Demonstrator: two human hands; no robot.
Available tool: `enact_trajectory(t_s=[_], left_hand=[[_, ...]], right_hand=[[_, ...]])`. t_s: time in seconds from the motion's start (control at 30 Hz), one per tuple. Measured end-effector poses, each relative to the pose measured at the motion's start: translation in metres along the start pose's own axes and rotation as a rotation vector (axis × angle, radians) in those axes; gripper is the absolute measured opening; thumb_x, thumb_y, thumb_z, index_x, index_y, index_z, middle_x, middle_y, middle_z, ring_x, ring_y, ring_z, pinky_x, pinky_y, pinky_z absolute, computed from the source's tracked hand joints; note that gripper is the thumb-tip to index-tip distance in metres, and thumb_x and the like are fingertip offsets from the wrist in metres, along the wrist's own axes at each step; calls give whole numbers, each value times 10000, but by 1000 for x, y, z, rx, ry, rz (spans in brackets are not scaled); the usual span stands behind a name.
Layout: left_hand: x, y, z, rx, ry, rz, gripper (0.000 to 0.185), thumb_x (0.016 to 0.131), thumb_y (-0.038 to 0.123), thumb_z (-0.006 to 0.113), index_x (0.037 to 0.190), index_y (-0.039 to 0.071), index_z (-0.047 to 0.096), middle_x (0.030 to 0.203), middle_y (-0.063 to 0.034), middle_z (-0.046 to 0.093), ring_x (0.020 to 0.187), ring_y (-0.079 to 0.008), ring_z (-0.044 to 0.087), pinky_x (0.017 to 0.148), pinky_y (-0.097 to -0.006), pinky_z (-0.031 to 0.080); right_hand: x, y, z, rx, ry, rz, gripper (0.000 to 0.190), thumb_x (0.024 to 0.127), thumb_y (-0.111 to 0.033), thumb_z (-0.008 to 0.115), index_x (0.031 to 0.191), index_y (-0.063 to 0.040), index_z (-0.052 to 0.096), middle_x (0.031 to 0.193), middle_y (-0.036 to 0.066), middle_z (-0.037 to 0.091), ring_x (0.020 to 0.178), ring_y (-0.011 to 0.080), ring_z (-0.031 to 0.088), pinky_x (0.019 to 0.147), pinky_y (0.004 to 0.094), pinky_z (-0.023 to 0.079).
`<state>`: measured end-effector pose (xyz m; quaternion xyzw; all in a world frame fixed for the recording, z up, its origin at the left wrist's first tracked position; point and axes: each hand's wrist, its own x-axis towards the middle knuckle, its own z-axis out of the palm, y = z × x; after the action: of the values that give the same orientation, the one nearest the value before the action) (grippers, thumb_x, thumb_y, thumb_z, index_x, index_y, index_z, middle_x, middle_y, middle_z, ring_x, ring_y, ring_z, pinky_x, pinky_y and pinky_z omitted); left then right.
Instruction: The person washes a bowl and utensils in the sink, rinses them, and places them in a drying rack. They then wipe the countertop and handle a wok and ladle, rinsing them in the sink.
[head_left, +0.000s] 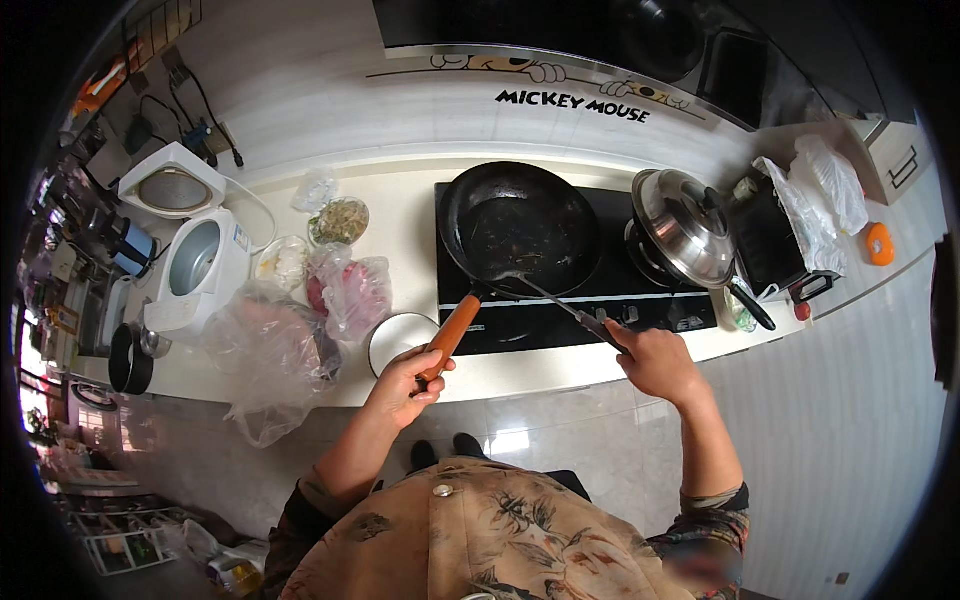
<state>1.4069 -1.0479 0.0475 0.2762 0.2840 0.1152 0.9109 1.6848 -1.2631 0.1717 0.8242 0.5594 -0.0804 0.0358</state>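
Note:
My left hand (409, 386) grips the orange-brown handle (456, 330) of a black wok (517, 217) on the left side of the gas cooktop (517, 334). A few dark bits and a wet sheen show on the wok's inside. In my right hand (660, 364) is the dark grip of a metal spatula (551, 298), whose head rests inside the wok's near rim, close to the handle joint. Partly behind my left hand, a white plate (397, 337) lies on the counter's front edge.
Right of the wok stands a lidded pan (682, 225), its black handle (752, 304) reaching past the counter edge. Leftward are plastic-bagged food (352, 292), a large clear bag (270, 360) overhanging the edge, a bowl of shredded food (339, 221) and an open rice cooker (195, 259).

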Motion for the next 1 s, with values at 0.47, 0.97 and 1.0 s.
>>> enact_trajectory(t_s=[0.47, 0.97, 1.0], left_hand=[[0, 0, -2, -25, -7, 18, 274, 945, 151, 576, 1175, 10, 530, 917, -75, 607, 604, -94, 476, 437, -188, 325], [1, 1, -4, -47, -32, 6, 320, 930, 161, 590, 1196, 7, 503, 912, -79, 606, 599, -82, 492, 421, -171, 345], [2, 2, -5, -49, -34, 4, 319, 929, 160, 590, 1196, 7, 503, 911, -80, 606, 597, -82, 490, 421, -171, 344]], right_hand=[[97, -14, 73, -234, 121, 120, 629, 818, -86, 525, 1435, -34, 414, 738, 121, 680, 672, 286, 688, 602, 403, 545], [11, -4, 28, -274, 75, 126, 477, 824, -75, 516, 1296, -3, 543, 678, 121, 664, 595, 307, 663, 536, 428, 522], [8, -5, 20, -272, 54, 113, 461, 829, -79, 514, 1284, -10, 554, 687, 124, 666, 606, 310, 665, 544, 428, 523]])
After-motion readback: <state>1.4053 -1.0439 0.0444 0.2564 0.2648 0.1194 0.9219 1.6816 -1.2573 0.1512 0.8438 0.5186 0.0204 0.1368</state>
